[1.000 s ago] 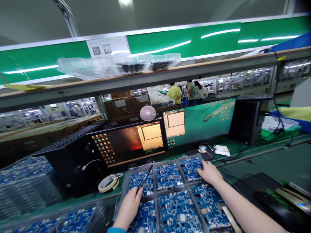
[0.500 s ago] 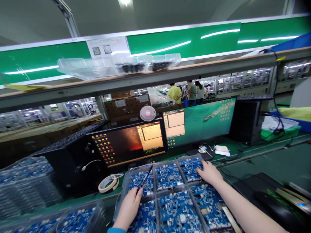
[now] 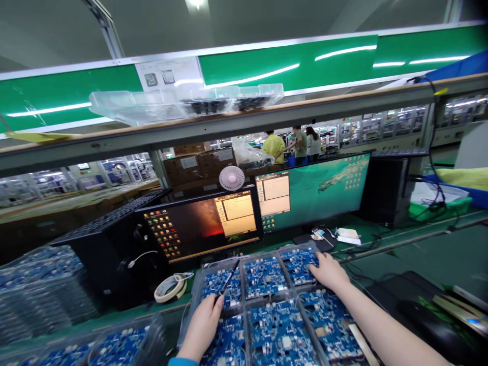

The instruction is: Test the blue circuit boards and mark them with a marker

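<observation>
Left hand (image 3: 202,328) closed around a slim black probe (image 3: 229,278), its far end angled forward over a blue circuit board (image 3: 221,287) in a clear plastic tray (image 3: 194,295). Right hand (image 3: 330,272) open, fingers (image 3: 315,259) resting on a neighbouring circuit board (image 3: 299,264) ahead of it. Masking tape roll (image 3: 170,288) just beyond the left hand, outside the tray.

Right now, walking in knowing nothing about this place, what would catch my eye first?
Blue circuit boards in clear plastic trays fill the bench front and centre. The left hand holds a slim black pen-like tool over them, while the right hand rests on a board. Behind them glow two monitors.
</observation>
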The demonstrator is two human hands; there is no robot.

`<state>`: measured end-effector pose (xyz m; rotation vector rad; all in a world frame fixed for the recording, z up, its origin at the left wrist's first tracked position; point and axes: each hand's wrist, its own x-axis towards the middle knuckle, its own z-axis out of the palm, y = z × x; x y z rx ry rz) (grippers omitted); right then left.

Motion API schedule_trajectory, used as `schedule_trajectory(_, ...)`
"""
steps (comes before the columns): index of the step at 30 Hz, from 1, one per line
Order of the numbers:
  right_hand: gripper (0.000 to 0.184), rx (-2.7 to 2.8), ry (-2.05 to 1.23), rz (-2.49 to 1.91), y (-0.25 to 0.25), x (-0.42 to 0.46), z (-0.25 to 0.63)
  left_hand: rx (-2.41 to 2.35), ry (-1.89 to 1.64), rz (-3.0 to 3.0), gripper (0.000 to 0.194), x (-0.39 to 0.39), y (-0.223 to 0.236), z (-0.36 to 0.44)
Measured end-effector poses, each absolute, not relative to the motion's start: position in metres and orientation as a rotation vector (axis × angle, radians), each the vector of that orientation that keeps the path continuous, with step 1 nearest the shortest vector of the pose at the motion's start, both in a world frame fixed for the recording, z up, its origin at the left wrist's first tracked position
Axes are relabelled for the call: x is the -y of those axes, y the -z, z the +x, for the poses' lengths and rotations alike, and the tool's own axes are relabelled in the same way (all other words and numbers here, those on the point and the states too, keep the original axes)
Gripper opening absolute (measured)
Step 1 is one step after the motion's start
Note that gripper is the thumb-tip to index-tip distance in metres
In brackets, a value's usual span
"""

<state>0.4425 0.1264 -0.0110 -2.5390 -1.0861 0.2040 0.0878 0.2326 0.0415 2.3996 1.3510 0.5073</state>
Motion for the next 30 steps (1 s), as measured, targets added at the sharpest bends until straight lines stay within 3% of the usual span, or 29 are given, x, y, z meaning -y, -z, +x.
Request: schedule_trajectory(30, 0.054, 1.082, -0.208, -2.547, 0.0112, -0.1262, 0.4425, -1.334, -0.504, 2.386, 0.034, -0.2323, -0.043, 0.0884)
